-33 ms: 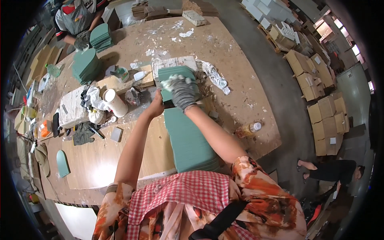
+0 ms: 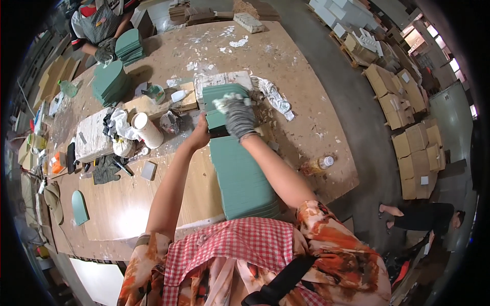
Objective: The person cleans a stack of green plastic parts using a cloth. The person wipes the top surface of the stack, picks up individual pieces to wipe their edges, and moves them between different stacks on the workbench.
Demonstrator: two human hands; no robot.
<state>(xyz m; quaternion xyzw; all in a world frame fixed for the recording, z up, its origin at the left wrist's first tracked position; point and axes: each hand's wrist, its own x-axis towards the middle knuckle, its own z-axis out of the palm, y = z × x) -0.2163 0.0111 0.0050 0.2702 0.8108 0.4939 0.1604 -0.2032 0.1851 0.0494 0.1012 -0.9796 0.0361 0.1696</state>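
Note:
A short stack of green rounded-top boards [image 2: 215,92] lies flat at the middle of the table, its far end by a paint-stained white block [image 2: 224,78]. My bare left hand [image 2: 200,133] grips the left edge of these boards, some fingers hidden. Over their top presses my right hand [image 2: 236,113], in a grey glove with fingers curled. Something whitish and pale green shows at its fingertips; I cannot tell whether it is a rag or the stained glove. Nearer my body lies a long row of green boards [image 2: 242,176], a dark gap parting it from the stack.
On the left are a white cup [image 2: 147,130], a jar [image 2: 170,122], a loose glove [image 2: 106,170] and a single green board [image 2: 79,208]. A crumpled cloth [image 2: 275,98] and a bottle [image 2: 317,165] lie right. A co-worker [image 2: 102,25] handles green boards at far left.
My gloved right hand has slid slightly to the right and toward me over the top board. My left hand stays at the boards' left edge.

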